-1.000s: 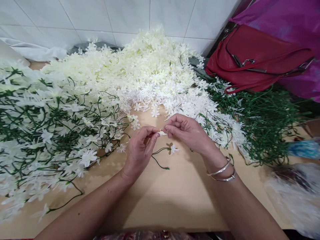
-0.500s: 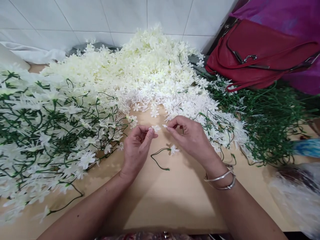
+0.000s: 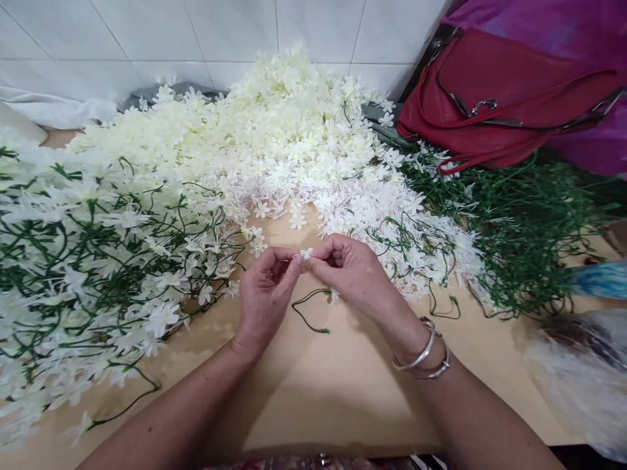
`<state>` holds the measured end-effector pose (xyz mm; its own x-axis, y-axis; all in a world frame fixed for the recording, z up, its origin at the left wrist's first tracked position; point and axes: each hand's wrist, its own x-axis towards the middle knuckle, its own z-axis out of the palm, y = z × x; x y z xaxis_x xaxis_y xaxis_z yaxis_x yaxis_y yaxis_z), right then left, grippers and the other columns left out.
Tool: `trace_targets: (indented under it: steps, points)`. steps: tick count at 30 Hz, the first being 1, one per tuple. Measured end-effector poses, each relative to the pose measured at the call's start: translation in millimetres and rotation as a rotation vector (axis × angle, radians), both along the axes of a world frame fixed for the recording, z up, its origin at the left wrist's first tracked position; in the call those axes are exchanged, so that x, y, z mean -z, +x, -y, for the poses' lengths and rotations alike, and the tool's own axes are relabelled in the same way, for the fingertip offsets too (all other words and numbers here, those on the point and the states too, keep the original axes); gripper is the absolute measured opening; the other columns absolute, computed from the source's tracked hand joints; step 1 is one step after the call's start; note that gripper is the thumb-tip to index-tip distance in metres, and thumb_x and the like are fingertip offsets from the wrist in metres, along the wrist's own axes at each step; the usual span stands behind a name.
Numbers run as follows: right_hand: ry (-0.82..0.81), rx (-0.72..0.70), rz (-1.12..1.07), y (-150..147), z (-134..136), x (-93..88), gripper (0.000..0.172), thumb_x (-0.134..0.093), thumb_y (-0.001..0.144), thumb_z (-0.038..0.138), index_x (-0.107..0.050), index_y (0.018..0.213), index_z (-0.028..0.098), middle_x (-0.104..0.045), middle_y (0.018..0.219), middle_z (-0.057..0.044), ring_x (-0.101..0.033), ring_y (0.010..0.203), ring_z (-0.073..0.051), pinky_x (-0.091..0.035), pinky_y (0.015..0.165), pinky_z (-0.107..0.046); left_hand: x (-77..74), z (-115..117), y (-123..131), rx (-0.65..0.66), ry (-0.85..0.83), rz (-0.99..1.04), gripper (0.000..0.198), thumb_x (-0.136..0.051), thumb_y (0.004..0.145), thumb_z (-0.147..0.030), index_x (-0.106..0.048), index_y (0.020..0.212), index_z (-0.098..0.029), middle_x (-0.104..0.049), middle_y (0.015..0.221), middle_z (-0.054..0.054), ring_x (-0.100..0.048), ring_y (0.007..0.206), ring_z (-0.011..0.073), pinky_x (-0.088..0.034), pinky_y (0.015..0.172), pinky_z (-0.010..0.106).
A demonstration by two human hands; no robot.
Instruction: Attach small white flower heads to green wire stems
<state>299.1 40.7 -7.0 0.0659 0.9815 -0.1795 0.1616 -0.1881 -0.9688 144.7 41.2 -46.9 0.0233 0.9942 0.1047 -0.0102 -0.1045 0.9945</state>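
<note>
A small white artificial flower (image 3: 306, 253) is pinched between the thumb and forefinger of my left hand (image 3: 269, 287), above the table. My right hand (image 3: 350, 274) meets it from the other side, its thumb and fingertips closed at the flower's edge. What sits between the right fingertips is mostly hidden. Below the hands, a green stem (image 3: 308, 314) lies bent on the table, its white blossom partly covered by my right hand.
White petals (image 3: 274, 124) are heaped against the tiled wall (image 3: 235, 26). Finished-looking stemmed flowers (image 3: 112, 261) pile up on the left, green stems (image 3: 529, 228) on the right. A red handbag (image 3: 504, 91) stands behind them. A plastic bag (image 3: 578, 385) lies at the right edge.
My right hand has moved left, bringing its fingertips to the flower in my left hand. The gap between the hands has closed. The view has shifted slightly.
</note>
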Motion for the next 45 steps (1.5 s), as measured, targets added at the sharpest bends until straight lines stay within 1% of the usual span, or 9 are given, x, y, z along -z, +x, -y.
trace_targets:
  steps: [5, 9, 12, 18, 25, 32, 38, 42, 45]
  points:
    - [-0.014, 0.001, -0.065, -0.2, 0.0, 0.6, 0.017, -0.073, 0.075, 0.028, -0.058, 0.075, 0.02, -0.06, 0.066, 0.005, -0.049, 0.057, -0.009, -0.036, 0.053, -0.025, -0.4, 0.3, -0.9, 0.023, 0.038, -0.055, 0.012, -0.075, 0.094, -0.03, -0.071, 0.091, -0.019, -0.074, 0.084, 0.0, -0.071, 0.076, 0.0123, -0.056, 0.074, 0.022]
    - [-0.01, -0.03, -0.139, 2.7, -1.0, -1.5, 0.026, -0.073, 0.078, 0.031, -0.059, 0.098, 0.021, -0.062, 0.067, 0.008, -0.05, 0.056, -0.009, -0.038, 0.053, -0.025, -0.6, 0.5, -2.2, 0.022, 0.078, -0.1, 0.011, -0.074, 0.095, -0.03, -0.072, 0.096, -0.02, -0.077, 0.093, 0.003, -0.075, 0.081, 0.0142, -0.058, 0.077, 0.024]
    - [-0.013, -0.076, -0.165, 4.7, -1.7, -3.3, 0.035, -0.074, 0.078, 0.03, -0.06, 0.109, 0.02, -0.064, 0.068, 0.008, -0.051, 0.057, -0.011, -0.039, 0.054, -0.026, -1.0, 2.0, -1.9, 0.025, 0.045, -0.108, 0.013, -0.075, 0.094, -0.032, -0.072, 0.098, -0.02, -0.079, 0.087, 0.003, -0.077, 0.078, 0.0162, -0.061, 0.075, 0.025]
    - [-0.059, -0.095, -0.254, 4.3, -1.7, -3.5, 0.041, -0.074, 0.076, 0.028, -0.063, 0.115, 0.02, -0.066, 0.07, 0.006, -0.059, 0.062, -0.012, -0.044, 0.06, -0.027, -3.0, 2.3, -1.2, 0.006, 0.027, -0.11, 0.013, -0.076, 0.091, -0.03, -0.07, 0.097, -0.021, -0.078, 0.085, 0.001, -0.077, 0.072, 0.0159, -0.062, 0.071, 0.025]
    - [-0.066, -0.093, -0.24, 3.8, -2.5, -3.6, 0.035, -0.072, 0.074, 0.026, -0.066, 0.108, 0.019, -0.06, 0.065, 0.008, -0.055, 0.06, -0.012, -0.042, 0.058, -0.027, -6.2, 0.6, -2.2, 0.014, 0.047, -0.148, 0.012, -0.075, 0.092, -0.028, -0.074, 0.1, -0.02, -0.078, 0.086, 0.002, -0.074, 0.072, 0.014, -0.06, 0.072, 0.024]
    - [-0.019, -0.085, -0.271, 0.6, -2.1, -2.8, 0.017, -0.077, 0.079, 0.032, -0.066, 0.086, 0.022, -0.064, 0.067, 0.005, -0.056, 0.058, -0.01, -0.04, 0.054, -0.025, -5.6, -0.6, -1.7, 0.029, -0.029, 0.003, 0.02, -0.078, 0.092, -0.033, -0.07, 0.103, -0.018, -0.078, 0.086, 0.003, -0.075, 0.075, 0.015, -0.061, 0.074, 0.025]
    - [0.021, -0.071, -0.217, -1.1, -2.4, 1.3, 0.016, -0.074, 0.082, 0.027, -0.068, 0.095, 0.022, -0.068, 0.07, 0.004, -0.063, 0.065, -0.012, -0.047, 0.062, -0.027, -3.0, -1.2, -3.6, 0.02, -0.007, -0.005, 0.018, -0.079, 0.091, -0.033, -0.071, 0.101, -0.02, -0.078, 0.091, 0.003, -0.074, 0.077, 0.0141, -0.061, 0.075, 0.024]
    - [0.008, -0.06, -0.166, -2.4, -2.0, 2.3, 0.008, -0.072, 0.081, 0.025, -0.065, 0.084, 0.022, -0.061, 0.064, 0.006, -0.054, 0.059, -0.011, -0.04, 0.056, -0.026, -2.3, -0.9, -4.7, 0.03, 0.038, -0.065, 0.013, -0.076, 0.094, -0.032, -0.074, 0.095, -0.02, -0.077, 0.088, 0.002, -0.074, 0.076, 0.0141, -0.06, 0.074, 0.023]
    - [0.005, -0.03, -0.151, -1.0, -2.2, 2.4, 0.01, -0.072, 0.08, 0.025, -0.063, 0.077, 0.022, -0.055, 0.061, 0.007, -0.046, 0.056, -0.01, -0.035, 0.053, -0.026, -2.3, -0.8, -4.1, 0.06, 0.045, -0.045, 0.01, -0.076, 0.094, -0.03, -0.076, 0.096, -0.02, -0.079, 0.09, 0.003, -0.075, 0.08, 0.0145, -0.061, 0.076, 0.023]
